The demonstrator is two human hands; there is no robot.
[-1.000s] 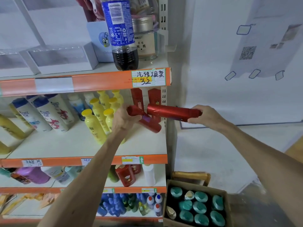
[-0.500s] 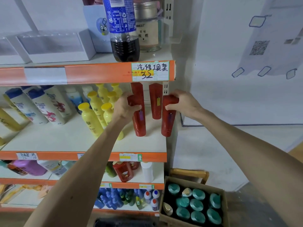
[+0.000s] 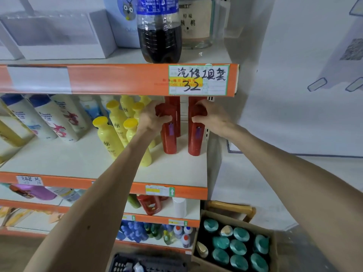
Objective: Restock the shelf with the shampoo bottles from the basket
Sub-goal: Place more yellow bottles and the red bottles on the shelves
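we have a red bottle in each hand, both standing upright on the middle shelf (image 3: 176,169) at its right end. our left hand (image 3: 152,118) is wrapped around the neck of the left red bottle (image 3: 169,140), and our right hand (image 3: 209,116) is curled around the top of the right red bottle (image 3: 194,140). gripping high lets us steady them and line them up side by side, just in front of more red bottles at the back, so the row stays tidy beside the yellow bottles (image 3: 110,136). both bases look set down on the shelf, so we judge that letting go comes next.

the basket (image 3: 121,262) sits at the bottom edge of view, dark and mostly cut off; what it holds is unclear. beside it a cardboard box (image 3: 274,252) holds teal-capped bottles.

the price tag (image 3: 198,80) on the upper shelf edge has handwritten chinese and "32". the yellow bottles carry small chinese characters. other labels are too blurred to read.
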